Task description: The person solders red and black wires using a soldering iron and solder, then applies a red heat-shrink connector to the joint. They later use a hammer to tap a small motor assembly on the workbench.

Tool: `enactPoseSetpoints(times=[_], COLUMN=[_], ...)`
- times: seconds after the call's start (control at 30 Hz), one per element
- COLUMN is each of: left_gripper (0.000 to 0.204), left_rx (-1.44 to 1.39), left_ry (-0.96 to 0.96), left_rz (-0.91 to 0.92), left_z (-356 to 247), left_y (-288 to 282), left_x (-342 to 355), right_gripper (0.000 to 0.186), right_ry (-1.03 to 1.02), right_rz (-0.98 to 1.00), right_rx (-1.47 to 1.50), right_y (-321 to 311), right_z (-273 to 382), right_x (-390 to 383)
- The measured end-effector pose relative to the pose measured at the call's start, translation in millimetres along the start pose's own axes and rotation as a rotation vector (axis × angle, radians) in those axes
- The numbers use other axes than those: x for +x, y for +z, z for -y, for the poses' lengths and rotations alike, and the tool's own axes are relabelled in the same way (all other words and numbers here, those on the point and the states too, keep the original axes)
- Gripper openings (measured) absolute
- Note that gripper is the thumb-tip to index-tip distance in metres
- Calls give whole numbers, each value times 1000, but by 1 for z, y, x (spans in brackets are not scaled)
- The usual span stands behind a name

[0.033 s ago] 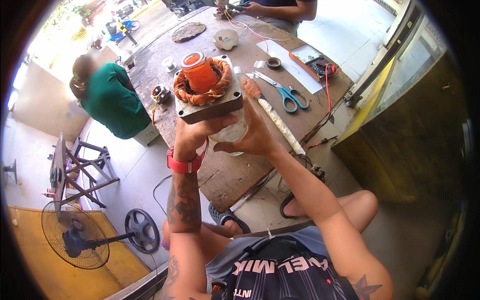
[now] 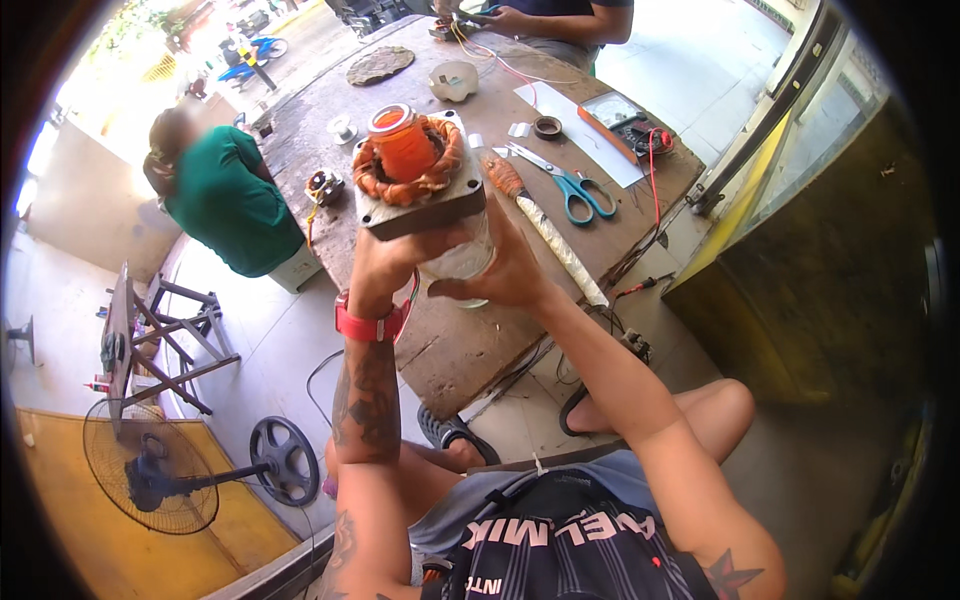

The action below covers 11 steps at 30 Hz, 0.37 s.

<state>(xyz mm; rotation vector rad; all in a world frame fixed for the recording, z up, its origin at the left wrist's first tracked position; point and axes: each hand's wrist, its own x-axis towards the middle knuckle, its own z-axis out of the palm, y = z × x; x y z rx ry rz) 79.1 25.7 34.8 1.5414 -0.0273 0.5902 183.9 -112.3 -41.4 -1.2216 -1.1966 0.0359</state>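
Observation:
A square motor stator (image 2: 425,215), with a thick ring of orange-bound winding (image 2: 440,180), is raised over the near end of the table. Up through its middle stands an orange jar (image 2: 404,150) with a pale rim. My left hand (image 2: 385,262) is closed beneath the stator's near left side, its fingertips partly hidden. Below the stator is a clear glass jar (image 2: 462,262). My right hand (image 2: 512,262) curls around that jar's right side, the thumb across its front. Right of the stator lie a wrapped stick (image 2: 550,235) and blue-handled scissors (image 2: 580,198).
On the wooden table (image 2: 450,360) are a tape roll (image 2: 547,127), a meter (image 2: 625,118), a wire spool (image 2: 341,130) and a small motor part (image 2: 323,187). One person in green (image 2: 230,200) sits left; another (image 2: 560,22) works at the far end. A fan (image 2: 150,470) stands left.

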Motion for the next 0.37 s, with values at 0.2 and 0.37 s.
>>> enactPoseSetpoints(times=[0.2,0.37], left_gripper=[89,94], left_rx=[176,166], left_ry=[288,93], left_rz=[-264,-408], left_z=[-12,-18], left_y=[34,56], left_x=[-2,12], right_gripper=[108,118], right_ry=[-26,-44], right_rz=[-274,-356], right_rx=[-71,-343], right_y=[33,48], right_z=[3,-4], right_x=[-4,-15])
